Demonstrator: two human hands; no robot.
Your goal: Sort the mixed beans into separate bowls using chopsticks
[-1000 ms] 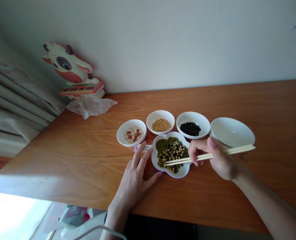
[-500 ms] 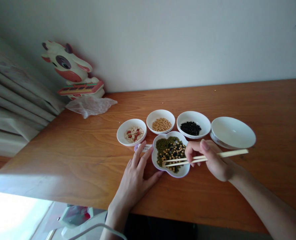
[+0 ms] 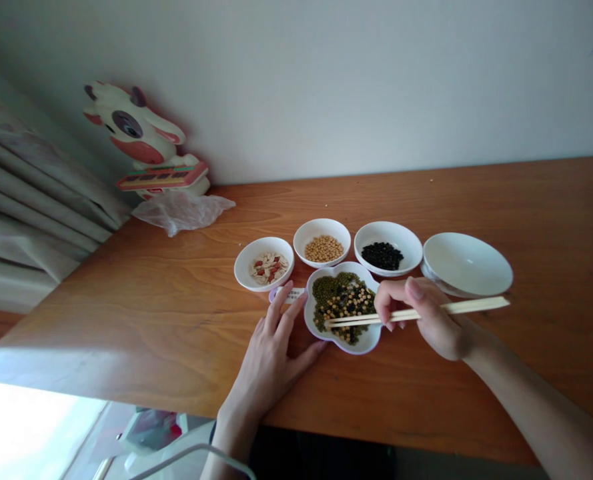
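A flower-shaped white dish [image 3: 371,343] with a purple rim holds mixed green, black and yellow beans. My right hand [image 3: 423,317] grips a pair of chopsticks [image 3: 469,306], their tips close together among the beans at the dish's left side. Whether a bean is pinched between the tips is too small to tell. My left hand [image 3: 273,353] rests on the table with fingers spread, its fingertips at the dish's left edge. Under those fingertips lies a small label [image 3: 295,295], partly covered.
Behind the dish stand white bowls: one with pale and reddish seeds [image 3: 265,247], one with yellow beans [image 3: 322,227], one with black beans [image 3: 389,230], and one bare inside [image 3: 469,263]. A cow toy [image 3: 149,143] and a plastic bag [image 3: 183,212] sit at the back left.
The chopsticks' tips have come together inside the dish. My right hand has shifted slightly to the right; my left hand stays in place.
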